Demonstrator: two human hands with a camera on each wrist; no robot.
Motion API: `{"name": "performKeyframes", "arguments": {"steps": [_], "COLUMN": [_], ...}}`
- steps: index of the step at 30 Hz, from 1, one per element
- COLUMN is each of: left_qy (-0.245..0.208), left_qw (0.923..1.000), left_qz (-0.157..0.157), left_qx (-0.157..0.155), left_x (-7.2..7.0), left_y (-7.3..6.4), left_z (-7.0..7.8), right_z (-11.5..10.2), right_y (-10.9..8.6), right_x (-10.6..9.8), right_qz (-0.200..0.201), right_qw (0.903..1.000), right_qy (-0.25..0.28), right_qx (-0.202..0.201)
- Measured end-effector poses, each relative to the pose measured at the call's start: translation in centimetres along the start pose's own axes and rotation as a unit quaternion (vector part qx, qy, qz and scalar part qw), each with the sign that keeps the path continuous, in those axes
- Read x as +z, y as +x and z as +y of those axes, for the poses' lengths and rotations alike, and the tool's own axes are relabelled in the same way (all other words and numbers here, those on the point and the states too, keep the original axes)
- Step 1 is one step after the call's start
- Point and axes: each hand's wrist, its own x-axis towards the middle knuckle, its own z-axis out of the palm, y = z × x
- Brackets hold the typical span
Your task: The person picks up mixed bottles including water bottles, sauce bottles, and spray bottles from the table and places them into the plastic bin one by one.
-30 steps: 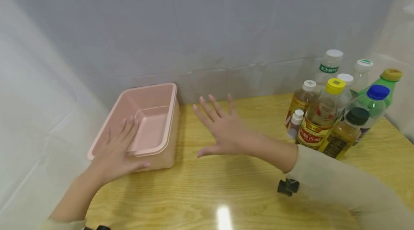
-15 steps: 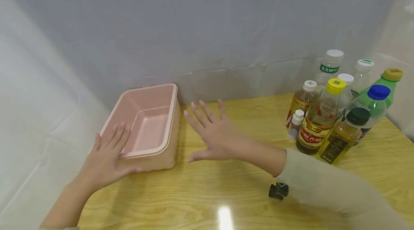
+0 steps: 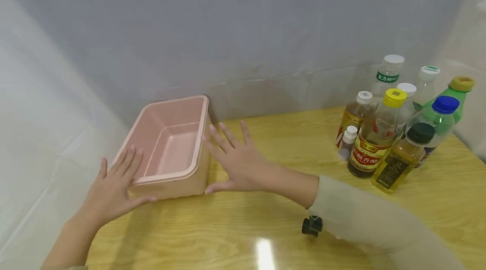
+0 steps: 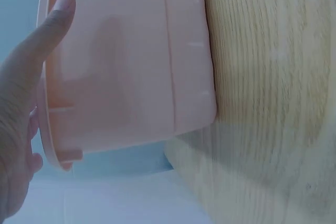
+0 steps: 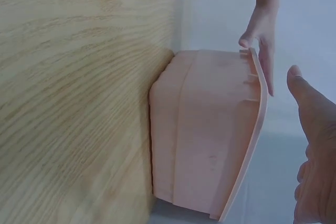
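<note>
Probably light, stiff and a little slippery, the pink plastic tub sits at the back-left corner of the counter, its rim looking the surest hold. The left hand and right hand have fingers spread, grasping nothing. Toward the back-right corner, a clear bottle reads "东方树叶".

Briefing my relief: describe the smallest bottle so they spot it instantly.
On the wooden table, bottles stand right of the pink tub. At the group's left side, beside the yellow-capped bottle, is the small bottle: white-capped and shorter than its neighbours.
</note>
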Motion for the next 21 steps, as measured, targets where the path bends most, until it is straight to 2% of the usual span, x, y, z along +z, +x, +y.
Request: {"name": "performKeyframes", "arguments": {"steps": [7, 13, 21], "left_qy": [-0.016, -0.023, -0.019], "left_qw": [0.9998, 0.9988, 0.996], "left_qz": [0.009, 0.043, 0.086], "left_qx": [-0.011, 0.004, 0.014], "left_x": [0.2, 0.8, 1.2], "left_y": [-0.9, -1.4, -2.0], "left_z": [-1.0, -2.0, -2.5], "right_z": [-1.0, -2.0, -3.4], "right_y": [0.8, 1.5, 2.4], "right_x": [0.4, 0.8, 1.6], "right_qz": [-0.008, -0.014, -0.011], "right_qw": [0.9999, 0.9996, 0.9991], "right_qy": [0.012, 0.021, 0.013], "right_qx": [0.001, -0.01, -0.039]}}
